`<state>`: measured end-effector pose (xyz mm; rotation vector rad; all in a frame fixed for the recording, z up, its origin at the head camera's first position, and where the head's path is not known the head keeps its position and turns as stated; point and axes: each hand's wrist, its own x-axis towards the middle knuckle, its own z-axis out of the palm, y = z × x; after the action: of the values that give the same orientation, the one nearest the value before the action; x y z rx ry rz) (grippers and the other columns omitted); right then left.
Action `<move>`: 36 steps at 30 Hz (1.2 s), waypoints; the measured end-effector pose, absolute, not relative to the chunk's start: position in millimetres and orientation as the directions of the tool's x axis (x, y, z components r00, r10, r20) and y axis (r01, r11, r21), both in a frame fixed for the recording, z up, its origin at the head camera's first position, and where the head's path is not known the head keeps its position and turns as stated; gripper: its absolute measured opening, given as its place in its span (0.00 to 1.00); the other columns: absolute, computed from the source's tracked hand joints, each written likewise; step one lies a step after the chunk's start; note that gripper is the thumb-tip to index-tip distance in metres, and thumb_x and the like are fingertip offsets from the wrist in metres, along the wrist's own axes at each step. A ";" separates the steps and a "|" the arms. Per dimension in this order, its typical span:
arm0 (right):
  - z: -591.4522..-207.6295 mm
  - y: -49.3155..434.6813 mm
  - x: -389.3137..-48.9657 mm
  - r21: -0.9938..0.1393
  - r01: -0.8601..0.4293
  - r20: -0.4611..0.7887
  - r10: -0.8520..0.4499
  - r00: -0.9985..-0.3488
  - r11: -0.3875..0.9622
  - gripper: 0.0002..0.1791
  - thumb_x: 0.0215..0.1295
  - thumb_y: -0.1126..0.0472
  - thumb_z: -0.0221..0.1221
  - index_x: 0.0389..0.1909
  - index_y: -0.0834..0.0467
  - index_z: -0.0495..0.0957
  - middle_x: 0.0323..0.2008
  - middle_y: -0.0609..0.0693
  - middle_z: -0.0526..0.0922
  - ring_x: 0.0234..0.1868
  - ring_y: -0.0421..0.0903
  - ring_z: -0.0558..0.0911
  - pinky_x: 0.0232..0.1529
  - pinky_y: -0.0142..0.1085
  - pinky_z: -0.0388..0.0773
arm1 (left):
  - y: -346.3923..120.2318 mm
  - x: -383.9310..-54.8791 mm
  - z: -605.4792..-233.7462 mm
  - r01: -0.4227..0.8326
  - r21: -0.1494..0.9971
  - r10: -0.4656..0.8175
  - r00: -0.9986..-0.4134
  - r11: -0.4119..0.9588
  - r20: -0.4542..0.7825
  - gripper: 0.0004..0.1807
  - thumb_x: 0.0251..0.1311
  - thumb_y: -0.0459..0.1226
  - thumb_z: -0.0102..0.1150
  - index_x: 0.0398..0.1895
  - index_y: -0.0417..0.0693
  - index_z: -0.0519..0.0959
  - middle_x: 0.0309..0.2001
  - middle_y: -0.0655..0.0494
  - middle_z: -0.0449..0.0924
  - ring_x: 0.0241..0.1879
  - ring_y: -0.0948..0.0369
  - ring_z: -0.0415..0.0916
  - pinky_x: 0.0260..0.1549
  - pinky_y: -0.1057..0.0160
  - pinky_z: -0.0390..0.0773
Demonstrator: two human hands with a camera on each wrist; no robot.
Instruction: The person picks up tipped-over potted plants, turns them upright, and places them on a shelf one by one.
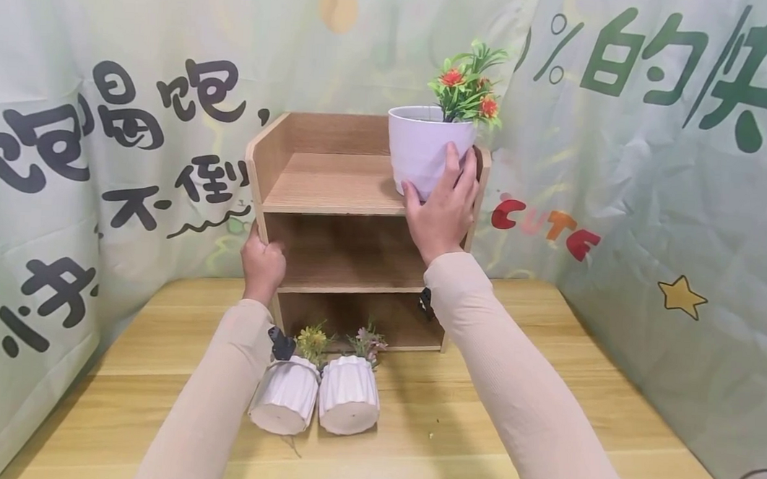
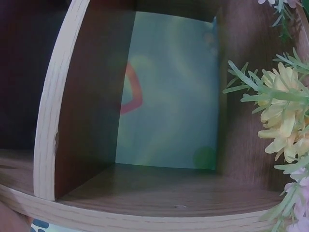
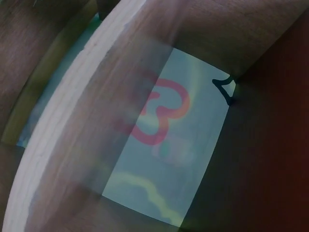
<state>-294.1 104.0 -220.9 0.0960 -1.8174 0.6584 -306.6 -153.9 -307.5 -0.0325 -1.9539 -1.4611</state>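
A white flower pot (image 1: 421,151) with green leaves and red flowers (image 1: 453,77) is at the right end of the top board of a wooden shelf (image 1: 334,183). My right hand (image 1: 445,214) holds this pot, thumb at its front and fingers along its right side. Whether the pot rests on the board or hangs just above cannot be told. My left hand (image 1: 263,262) grips the shelf's left side panel, its far fingers hidden. In the left wrist view a shelf board (image 2: 50,111) shows close up; in the right wrist view, another board edge (image 3: 72,92).
Two white fluted pots, one with yellow flowers (image 1: 313,343) and one with pink flowers (image 1: 366,342), lie tipped before the shelf, bases toward me. The wooden table (image 1: 583,395) carries everything. Printed curtains (image 1: 639,202) stand behind and at both sides.
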 end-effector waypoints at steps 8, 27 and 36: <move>-216.4 104.8 -290.3 -0.431 -0.321 0.847 0.255 -0.467 0.843 0.44 0.57 0.48 0.65 0.69 0.55 0.53 0.67 0.62 0.57 0.63 0.59 0.63 0.51 0.59 0.73 | -154.3 -306.7 -308.6 0.395 0.837 -0.372 -0.763 0.379 0.529 0.31 0.52 0.28 0.47 0.64 0.41 0.69 0.54 0.34 0.76 0.55 0.44 0.72 0.59 0.48 0.67; -228.1 116.8 -283.0 -0.366 -0.538 0.911 0.173 -0.376 0.759 0.30 0.60 0.58 0.61 0.60 0.66 0.66 0.56 0.65 0.68 0.59 0.58 0.68 0.65 0.40 0.62 | -151.0 -304.8 -309.8 0.405 0.827 -0.368 -0.755 0.390 0.543 0.30 0.53 0.26 0.46 0.63 0.40 0.70 0.52 0.34 0.77 0.51 0.45 0.72 0.58 0.47 0.68; -234.7 115.6 -274.0 -0.375 -0.628 0.917 0.175 -0.357 0.682 0.29 0.57 0.58 0.61 0.57 0.69 0.69 0.56 0.63 0.72 0.61 0.55 0.68 0.65 0.38 0.61 | -152.3 -307.6 -310.0 0.415 0.825 -0.375 -0.746 0.384 0.550 0.28 0.53 0.26 0.46 0.62 0.39 0.70 0.51 0.33 0.77 0.50 0.44 0.73 0.57 0.47 0.68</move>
<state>-274.0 115.6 -234.7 0.3639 -1.7480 0.8722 -307.6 -152.3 -310.0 -0.0347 -1.9418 -1.4328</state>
